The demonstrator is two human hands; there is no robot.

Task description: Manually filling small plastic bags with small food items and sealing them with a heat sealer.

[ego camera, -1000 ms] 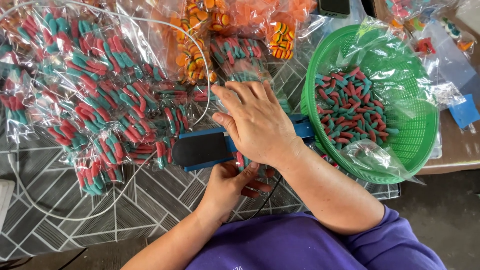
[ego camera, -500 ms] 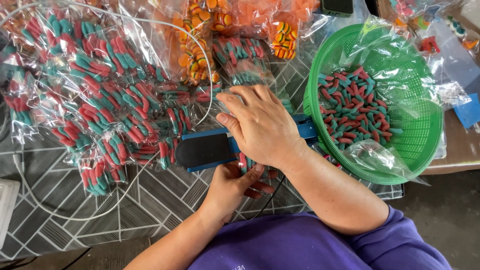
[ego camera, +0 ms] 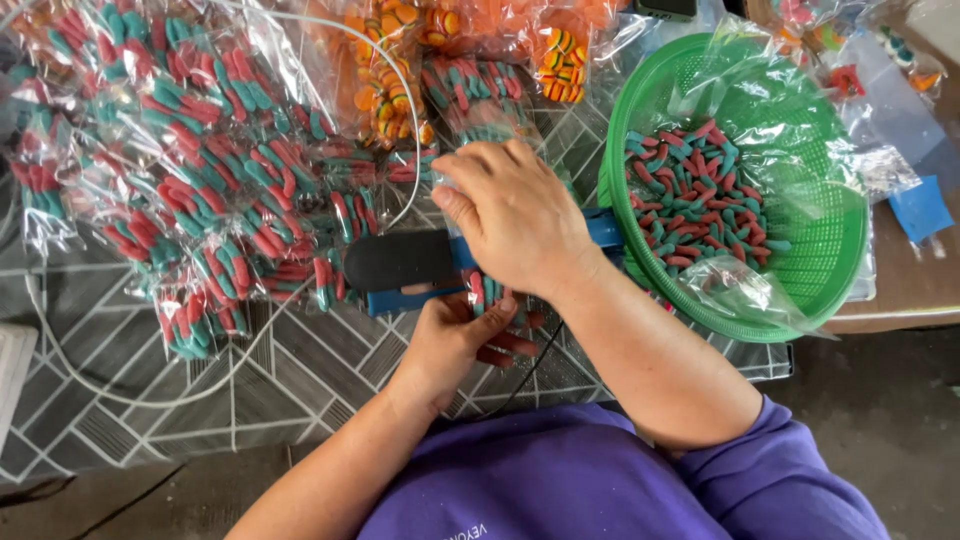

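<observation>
The blue-and-black bar-shaped bag sealer point(ego camera: 405, 262) on the patterned table is pressed under the right hand point(ego camera: 515, 220), fingers curled over it, while a clear plastic packet of red-and-teal gummy worms point(ego camera: 487, 292) is pinched at its near edge by the left hand point(ego camera: 452, 345).

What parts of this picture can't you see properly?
- Head view: the sealer middle is hidden under the right hand.
- The candy bag is mostly covered by both hands; the left hand holds its near end.
- The basket far rim is veiled by crinkled plastic.
- The white cable runs off the left edge.
</observation>
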